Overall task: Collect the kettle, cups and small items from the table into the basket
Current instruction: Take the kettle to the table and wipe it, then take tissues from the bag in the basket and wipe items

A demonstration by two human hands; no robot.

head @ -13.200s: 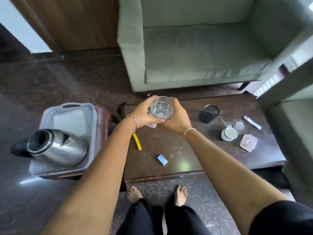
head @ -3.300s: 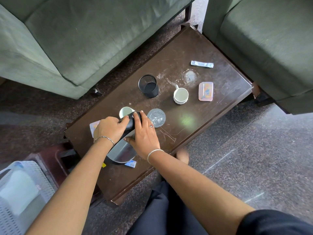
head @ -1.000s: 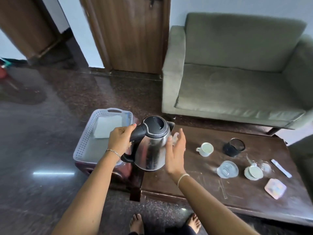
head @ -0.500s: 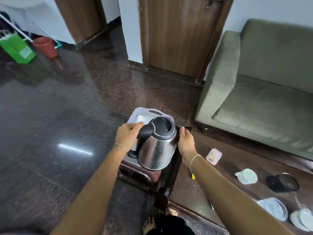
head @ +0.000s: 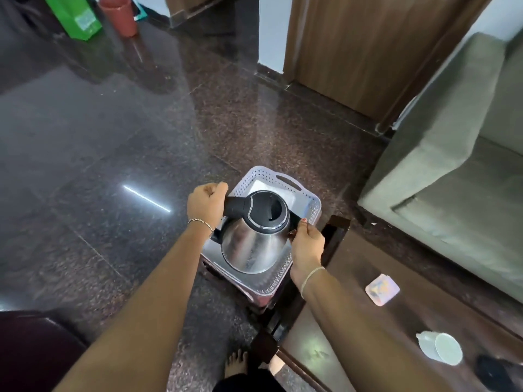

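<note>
The left hand (head: pixel 206 203) wraps the matte black plastic handle of the rounded, mirror-polished steel kettle (head: pixel 252 247), and the right hand (head: pixel 307 246) curls its fingers against the spout side. Half a second earlier the kettle hung short of the pale perforated plastic basket (head: pixel 308 210); now it is upright over the basket's near half

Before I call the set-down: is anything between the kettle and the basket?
Nothing visible. Left hand and right hand hold the kettle right over the basket. A white sheet lies at its far end, beyond the kettle; the spot under the kettle is hidden.
</note>
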